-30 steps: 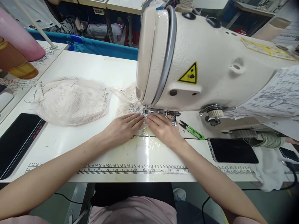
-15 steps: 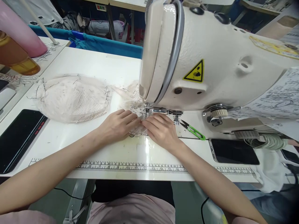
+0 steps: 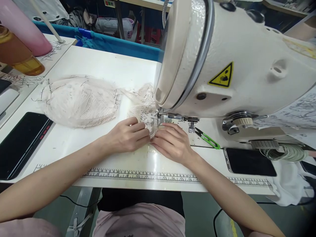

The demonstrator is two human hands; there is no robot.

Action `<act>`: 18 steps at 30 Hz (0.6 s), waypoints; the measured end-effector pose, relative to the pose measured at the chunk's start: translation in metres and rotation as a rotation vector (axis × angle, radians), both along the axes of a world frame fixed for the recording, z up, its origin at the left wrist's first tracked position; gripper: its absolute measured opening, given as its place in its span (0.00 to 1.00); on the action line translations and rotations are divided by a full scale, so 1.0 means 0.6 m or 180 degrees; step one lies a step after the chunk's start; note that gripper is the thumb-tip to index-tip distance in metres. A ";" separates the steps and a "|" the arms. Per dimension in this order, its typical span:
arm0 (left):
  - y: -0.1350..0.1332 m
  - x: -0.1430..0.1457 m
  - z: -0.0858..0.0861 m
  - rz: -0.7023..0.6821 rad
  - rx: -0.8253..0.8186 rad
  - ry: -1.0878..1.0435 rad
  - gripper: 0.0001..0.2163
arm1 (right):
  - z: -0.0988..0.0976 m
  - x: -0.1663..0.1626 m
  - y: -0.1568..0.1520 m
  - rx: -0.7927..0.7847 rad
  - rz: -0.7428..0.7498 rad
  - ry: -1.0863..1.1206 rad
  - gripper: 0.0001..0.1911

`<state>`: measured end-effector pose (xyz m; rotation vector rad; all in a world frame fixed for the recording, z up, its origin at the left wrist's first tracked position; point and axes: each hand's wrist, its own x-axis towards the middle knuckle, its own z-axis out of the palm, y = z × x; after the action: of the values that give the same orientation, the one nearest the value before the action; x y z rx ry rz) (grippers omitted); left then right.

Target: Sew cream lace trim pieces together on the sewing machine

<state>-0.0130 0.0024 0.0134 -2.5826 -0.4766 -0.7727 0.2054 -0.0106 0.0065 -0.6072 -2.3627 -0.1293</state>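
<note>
A pale lace piece (image 3: pixel 146 113) runs under the presser foot of the white sewing machine (image 3: pixel 182 65). Its near end comes out toward me between my hands. My left hand (image 3: pixel 130 135) is closed, pinching the lace's near edge with thumb and forefinger. My right hand (image 3: pixel 172 141) lies just right of the foot, its fingertips closed on the same edge and meeting the left ones. The pinched bit itself is mostly hidden by the fingers. Joined by a narrow strip, a larger cup-shaped lace piece (image 3: pixel 81 102) with loose dark threads spreads out on the left.
Green-handled thread snips (image 3: pixel 207 138) lie right of the machine's foot, near a phone (image 3: pixel 250 161). A black phone (image 3: pixel 23 144) rests at the left. A printed ruler (image 3: pixel 148 176) runs along the front edge. Pink (image 3: pixel 32 33) and amber (image 3: pixel 31 64) bottle-like containers stand at far left.
Both hands have drawn slightly toward me from the presser foot, still pinching the lace edge. More lace shows between the fingers and the foot. The whole view has shifted a little.
</note>
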 end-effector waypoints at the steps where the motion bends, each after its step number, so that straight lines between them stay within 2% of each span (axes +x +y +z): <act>1: -0.001 0.000 0.001 0.0009 0.0009 0.0023 0.12 | 0.000 0.001 0.000 -0.0004 0.0022 0.0009 0.05; 6: -0.004 0.000 0.004 0.0010 -0.0120 0.0336 0.12 | -0.002 0.008 -0.001 -0.0080 0.0155 -0.0122 0.05; 10: -0.003 0.005 -0.004 0.0098 -0.0847 0.0348 0.09 | -0.002 0.008 -0.001 -0.0060 0.0115 -0.0221 0.05; 14: -0.001 0.007 -0.017 0.0355 -0.1480 0.0393 0.21 | -0.004 0.003 -0.001 -0.0124 0.0104 -0.0206 0.05; 18: 0.002 0.002 -0.022 0.0469 -0.1481 0.0610 0.24 | -0.005 -0.002 -0.002 -0.0148 0.0037 -0.0255 0.06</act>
<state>-0.0118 0.0039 0.0000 -2.9596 -0.8597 -0.3906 0.2043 -0.0119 0.0033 -0.6210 -2.4522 -0.0956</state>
